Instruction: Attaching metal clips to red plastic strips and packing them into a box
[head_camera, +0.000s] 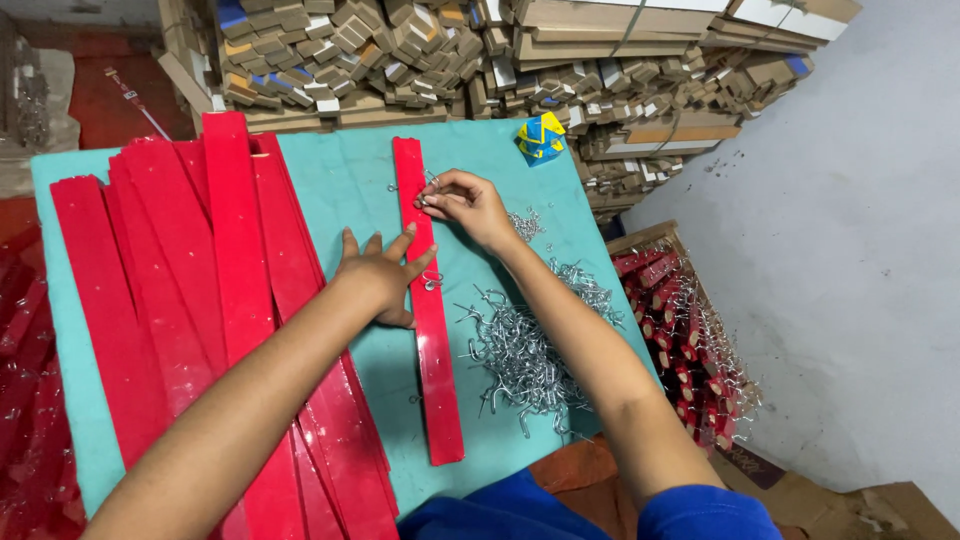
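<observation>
Fingers (432, 203) of the right hand (468, 205) pinch a small metal hook (428, 190) at the red strip (428, 300); left hand (378, 275) fingers (420, 262) spread flat on it. Hook pile (525, 360) lies right of them on the worktop (350, 180).

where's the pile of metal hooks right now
In the head view, the pile of metal hooks lies on the teal table cover, right of the single red strip, beside the right forearm.

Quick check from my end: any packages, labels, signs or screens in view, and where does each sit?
Small carton: far edge of the teal table, crumpled box, blue, yellow and white.
Cardboard pieces: stacked behind the table, brown, some with blue or orange faces.
Wooden crate: right of the table, holding red strips with hooks.
No signs or screens.
</observation>
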